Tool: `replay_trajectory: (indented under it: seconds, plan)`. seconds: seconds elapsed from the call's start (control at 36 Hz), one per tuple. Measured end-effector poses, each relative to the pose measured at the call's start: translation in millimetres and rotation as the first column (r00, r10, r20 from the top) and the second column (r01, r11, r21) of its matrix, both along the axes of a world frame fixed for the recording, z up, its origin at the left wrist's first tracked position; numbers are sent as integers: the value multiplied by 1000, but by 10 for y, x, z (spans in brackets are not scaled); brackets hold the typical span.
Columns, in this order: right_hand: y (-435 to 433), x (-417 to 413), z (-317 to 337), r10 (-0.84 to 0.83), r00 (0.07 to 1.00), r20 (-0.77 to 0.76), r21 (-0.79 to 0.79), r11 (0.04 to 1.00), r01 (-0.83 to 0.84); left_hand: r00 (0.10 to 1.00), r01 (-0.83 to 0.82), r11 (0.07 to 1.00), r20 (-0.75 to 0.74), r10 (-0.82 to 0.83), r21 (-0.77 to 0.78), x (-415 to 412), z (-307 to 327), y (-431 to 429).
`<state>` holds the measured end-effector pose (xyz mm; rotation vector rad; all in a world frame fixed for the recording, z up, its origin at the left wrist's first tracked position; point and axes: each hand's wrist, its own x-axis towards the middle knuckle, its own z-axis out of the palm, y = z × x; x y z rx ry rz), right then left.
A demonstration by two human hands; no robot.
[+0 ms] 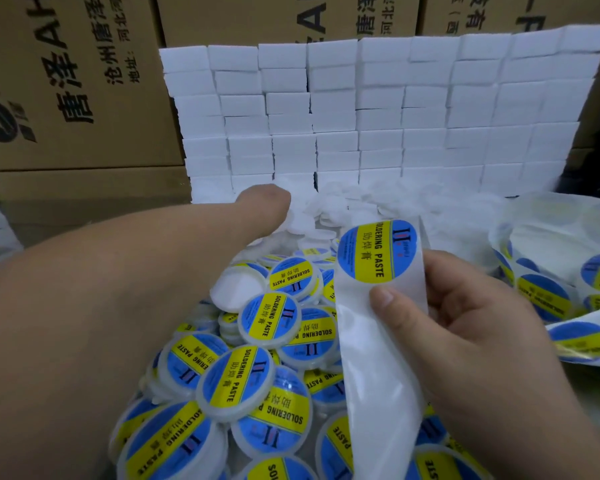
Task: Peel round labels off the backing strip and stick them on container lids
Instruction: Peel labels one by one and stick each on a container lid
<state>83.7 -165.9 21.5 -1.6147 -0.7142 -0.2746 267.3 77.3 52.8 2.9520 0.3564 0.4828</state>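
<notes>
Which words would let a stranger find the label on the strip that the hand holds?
Below the wall of white blocks, the right hand pinches a backing strip over the heap of labelled lids. The label sits alone near the strip's top end, above the thumb; unlike its neighbours, it lies on paper, not on a lid.

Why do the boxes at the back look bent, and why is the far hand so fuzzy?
Head view: the wide-angle lens bows the cardboard cartons and white blocks toward the edges; the left hand, among plain white lids, is blurred, fingers unreadable; the label on the backing strip held by the right hand is sharp; glare streaks the label strips at right.
</notes>
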Motion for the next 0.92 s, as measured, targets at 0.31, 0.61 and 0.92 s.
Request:
replay_trajectory:
  seconds: [0.31,0.61,0.92]
  plan:
    - [18,-46,-6,21,996,-82,14,1000,-20,933,125,784,342,116,-608,-617,571,-329]
    - [1,-139,72,153,978,-143,108,985,-138,811,465,775,558,-177,-429,-2433,223,-1100]
    - [-9,-123,60,190,978,-90,78,980,-183,769,432,875,596,-231,-219,-2430,-159,-1065]
